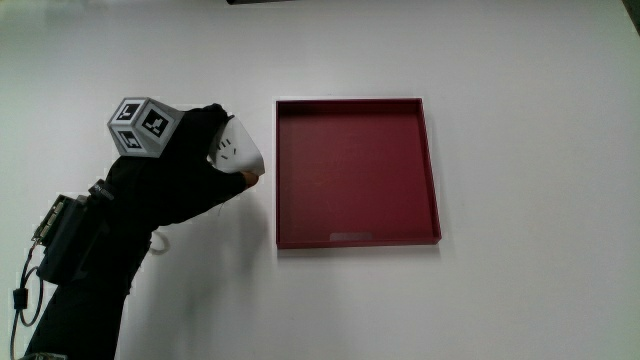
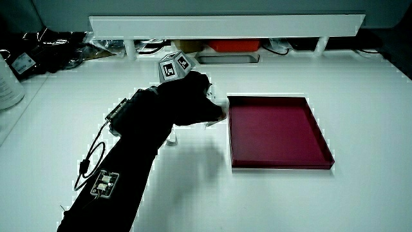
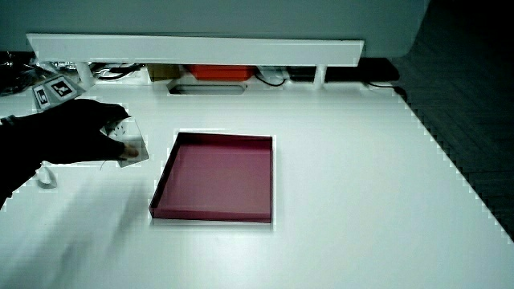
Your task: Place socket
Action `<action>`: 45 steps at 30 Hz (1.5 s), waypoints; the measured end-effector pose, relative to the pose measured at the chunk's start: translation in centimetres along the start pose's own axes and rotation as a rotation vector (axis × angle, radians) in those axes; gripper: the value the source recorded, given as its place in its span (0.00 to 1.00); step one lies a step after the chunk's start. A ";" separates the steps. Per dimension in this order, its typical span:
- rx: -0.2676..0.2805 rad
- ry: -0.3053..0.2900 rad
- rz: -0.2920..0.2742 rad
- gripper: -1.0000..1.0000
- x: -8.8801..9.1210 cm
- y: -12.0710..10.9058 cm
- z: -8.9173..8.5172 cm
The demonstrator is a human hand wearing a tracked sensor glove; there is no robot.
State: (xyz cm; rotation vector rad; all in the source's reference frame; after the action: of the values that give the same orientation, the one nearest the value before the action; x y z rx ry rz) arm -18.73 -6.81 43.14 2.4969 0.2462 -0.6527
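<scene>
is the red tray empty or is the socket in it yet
Empty: the red tray shows only bare floor. The socket is beside it, gripped in the hand.

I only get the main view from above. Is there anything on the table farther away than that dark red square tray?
Observer: Yes. In both side views, a long, low white partition stands at the table's edge, farther from the person than the dark red square tray.
Visitor: Anything under it?
Observer: An orange box shows beneath it.
Visitor: How high is the white thing in the glove?
Observer: Low. In a side view, the hand holds the white square plastic socket beside the tray's wall. I cannot tell if it touches the table.
</scene>
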 end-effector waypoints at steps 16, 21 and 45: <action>-0.094 -0.035 0.132 0.50 -4.7 1.1 -4.0; -0.091 -0.050 0.126 0.50 -5.6 1.4 -4.7; -0.138 -0.050 0.156 0.25 -6.6 0.5 -4.6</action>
State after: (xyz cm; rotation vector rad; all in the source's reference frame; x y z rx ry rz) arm -22.42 -4.94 50.02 2.3363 0.0739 -0.6119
